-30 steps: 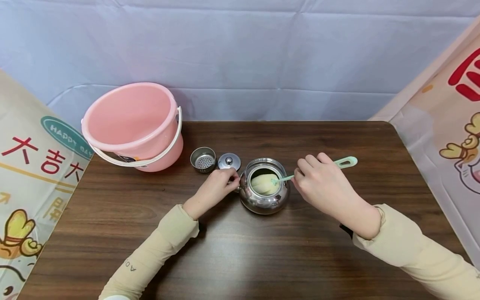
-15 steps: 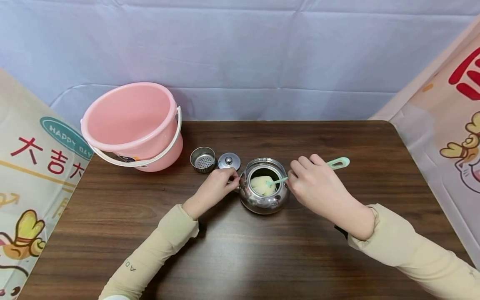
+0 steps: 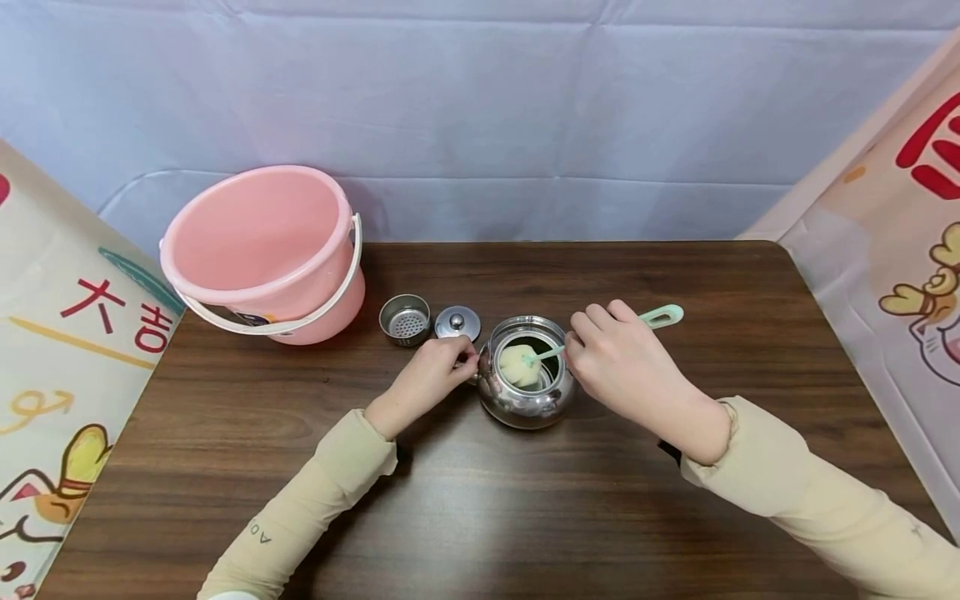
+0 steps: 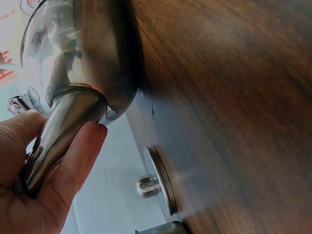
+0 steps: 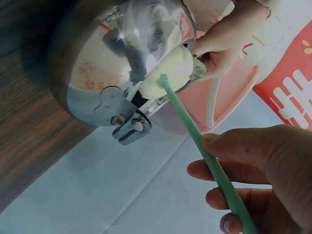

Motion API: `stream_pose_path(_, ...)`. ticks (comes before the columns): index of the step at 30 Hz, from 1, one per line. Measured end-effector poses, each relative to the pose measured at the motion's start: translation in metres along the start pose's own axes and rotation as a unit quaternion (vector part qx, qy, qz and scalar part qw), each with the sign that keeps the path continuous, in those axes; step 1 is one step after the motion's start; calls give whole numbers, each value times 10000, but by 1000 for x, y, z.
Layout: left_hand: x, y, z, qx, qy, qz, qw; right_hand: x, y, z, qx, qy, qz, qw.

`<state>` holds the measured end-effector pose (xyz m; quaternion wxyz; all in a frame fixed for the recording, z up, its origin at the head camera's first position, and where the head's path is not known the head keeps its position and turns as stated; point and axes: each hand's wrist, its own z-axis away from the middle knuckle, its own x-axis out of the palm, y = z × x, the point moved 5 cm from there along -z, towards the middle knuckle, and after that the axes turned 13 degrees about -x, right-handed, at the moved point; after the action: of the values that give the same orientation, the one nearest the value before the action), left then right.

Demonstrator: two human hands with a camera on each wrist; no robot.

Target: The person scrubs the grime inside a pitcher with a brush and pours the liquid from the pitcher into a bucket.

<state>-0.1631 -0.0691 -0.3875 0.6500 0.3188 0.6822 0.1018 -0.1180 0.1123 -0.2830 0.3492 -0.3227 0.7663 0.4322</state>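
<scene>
A shiny steel teapot (image 3: pixel 527 410) stands uncovered on the table. My left hand (image 3: pixel 426 372) grips its spout (image 4: pixel 63 129), thumb on one side and fingers on the other in the left wrist view. With curled fingers my right hand (image 3: pixel 628 360) holds the thin green handle (image 5: pixel 187 122) of a sponge brush. The brush's pale yellow sponge head (image 3: pixel 519 367) sits in the teapot's mouth, toward the spout side; its lower part is hidden inside. Behind my left hand lie the round steel lid (image 3: pixel 457 321), knob up, and a perforated strainer cup (image 3: pixel 406 322).
A pink bucket (image 3: pixel 333 287) with a white handle stands at the table's back left. The brown wooden table (image 3: pixel 487 517) reaches back to a pale cloth backdrop (image 3: pixel 480 125). Printed banners hang at both sides.
My right hand has shifted left with the sponge brush, and the sponge head has moved toward the spout side of the teapot's mouth. My left hand and the teapot have stayed nearly still.
</scene>
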Motion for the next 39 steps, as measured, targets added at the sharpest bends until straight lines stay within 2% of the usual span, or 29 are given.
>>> stream_pose_path(14,0,0,0,5,5,39,10000,7,10,6,106,88,242,9996)
stream_pose_path(36,0,0,0,-2,-33,-4,10000,-5,9,15,83,137,337,9993)
stream_pose_path(39,0,0,0,-13,-32,2,10000,-7,7,17,61,184,228,9996)
